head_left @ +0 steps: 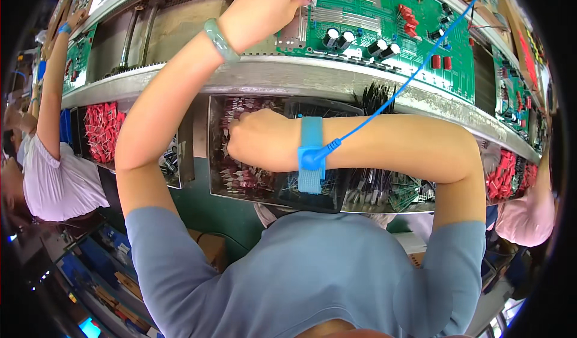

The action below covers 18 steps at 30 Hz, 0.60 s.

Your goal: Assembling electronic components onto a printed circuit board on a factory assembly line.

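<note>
We reach into a metal tray (213, 151) and over a flat green circuit board (415, 55).
Small dark-red components (246, 181) lie around our curled right hand (258, 139), its hold hidden; our left hand (270, 4) pinches at the board's left end, hold unclear.

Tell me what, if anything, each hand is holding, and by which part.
Cannot be told for either: the left hand reaches over the green, flat circuit board, its grip unclear; the right hand is among small dark-red leaded components, fingertips hidden.
</note>
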Available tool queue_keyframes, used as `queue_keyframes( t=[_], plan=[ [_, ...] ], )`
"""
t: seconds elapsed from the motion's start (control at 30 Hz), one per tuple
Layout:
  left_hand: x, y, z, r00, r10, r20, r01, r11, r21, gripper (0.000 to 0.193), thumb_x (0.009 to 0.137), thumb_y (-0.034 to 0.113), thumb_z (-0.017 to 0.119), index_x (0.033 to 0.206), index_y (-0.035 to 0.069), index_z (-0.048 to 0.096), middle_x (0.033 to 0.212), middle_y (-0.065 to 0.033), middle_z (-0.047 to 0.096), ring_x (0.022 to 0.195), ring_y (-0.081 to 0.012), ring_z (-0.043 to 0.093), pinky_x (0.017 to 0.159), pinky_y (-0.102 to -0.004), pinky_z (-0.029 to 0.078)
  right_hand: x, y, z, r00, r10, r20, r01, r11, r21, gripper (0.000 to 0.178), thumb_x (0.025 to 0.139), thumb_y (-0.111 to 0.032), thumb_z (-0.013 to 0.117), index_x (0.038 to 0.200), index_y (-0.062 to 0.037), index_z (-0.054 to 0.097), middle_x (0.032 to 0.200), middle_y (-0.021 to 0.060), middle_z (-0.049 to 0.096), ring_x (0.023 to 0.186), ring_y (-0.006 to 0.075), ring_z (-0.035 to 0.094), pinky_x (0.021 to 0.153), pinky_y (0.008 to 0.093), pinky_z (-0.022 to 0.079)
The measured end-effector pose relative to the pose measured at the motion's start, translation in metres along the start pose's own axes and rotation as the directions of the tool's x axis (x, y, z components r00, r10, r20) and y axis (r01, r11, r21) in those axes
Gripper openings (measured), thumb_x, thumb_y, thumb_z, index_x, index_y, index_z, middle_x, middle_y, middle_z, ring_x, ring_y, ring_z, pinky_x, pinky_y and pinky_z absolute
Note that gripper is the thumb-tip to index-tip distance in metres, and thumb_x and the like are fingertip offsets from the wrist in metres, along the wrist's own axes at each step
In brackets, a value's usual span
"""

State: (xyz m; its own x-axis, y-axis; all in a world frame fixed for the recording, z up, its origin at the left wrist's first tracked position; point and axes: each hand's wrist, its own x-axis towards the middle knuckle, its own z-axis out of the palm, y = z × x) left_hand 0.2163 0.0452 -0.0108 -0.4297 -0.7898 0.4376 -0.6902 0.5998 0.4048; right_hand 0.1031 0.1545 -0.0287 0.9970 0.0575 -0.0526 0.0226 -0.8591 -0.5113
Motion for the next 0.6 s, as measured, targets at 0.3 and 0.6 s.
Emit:
queue_keyframes(
  t=[0.3, 0.6],
  plan=[
    [0.008, -0.001, 0.004, 0.988, 0.076, 0.135, -0.102, 0.975, 0.196, 0.008, 0.072, 0.002, 0.060, 0.076, -0.001, 0.066, 0.077, -0.0160, 0.063, 0.079, -0.0335, 0.062, 0.073, -0.0407, 0.050, -0.003, 0.003, -0.001, 0.999, -0.006, -0.039, 0.008, 0.999, 0.038, 0.012, 0.067, -0.007, 0.064, 0.074, 0.0020, 0.067, 0.080, 0.0211, 0.063, 0.076, 0.0355, 0.067, 0.059, 0.0430, 0.056],
    [0.024, 0.014, -0.008, 0.925, 0.116, 0.362, -0.243, 0.912, 0.329, 0.007, 0.069, 0.002, 0.060, 0.075, 0.001, 0.064, 0.078, -0.0162, 0.062, 0.081, -0.0340, 0.062, 0.073, -0.0422, 0.051, -0.007, 0.001, -0.004, 0.980, -0.093, -0.178, 0.097, 0.995, 0.013, 0.008, 0.066, -0.008, 0.063, 0.068, -0.0005, 0.064, 0.075, 0.0191, 0.063, 0.065, 0.0335, 0.067, 0.054, 0.0417, 0.055]
  ],
)
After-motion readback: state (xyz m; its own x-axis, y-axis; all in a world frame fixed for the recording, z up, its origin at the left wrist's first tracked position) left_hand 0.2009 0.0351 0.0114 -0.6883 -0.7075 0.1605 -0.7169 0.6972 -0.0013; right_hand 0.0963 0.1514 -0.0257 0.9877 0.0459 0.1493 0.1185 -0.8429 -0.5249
